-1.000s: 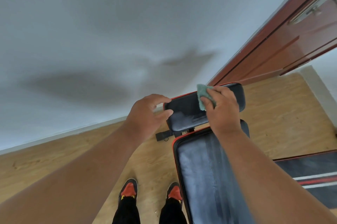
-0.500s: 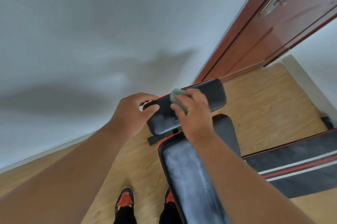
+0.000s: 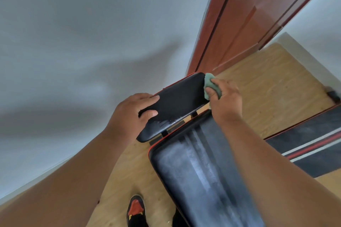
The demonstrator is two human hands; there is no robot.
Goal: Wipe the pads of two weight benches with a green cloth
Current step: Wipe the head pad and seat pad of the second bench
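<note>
Grey wall (image 3: 83, 42) fills our left side. Our left hand (image 3: 132, 114) grips the near end of the small black pad (image 3: 177, 101), thumb on top. Our right hand (image 3: 224, 100) pinches the green cloth (image 3: 209, 83) against the pad's far end. Below it lies the long pad (image 3: 199, 180), streaky and partly hidden by our right arm. A red door (image 3: 258, 23) stands behind. Another bench's striped pad (image 3: 313, 145) lies at the right, on the wood floor (image 3: 276, 86).
</note>
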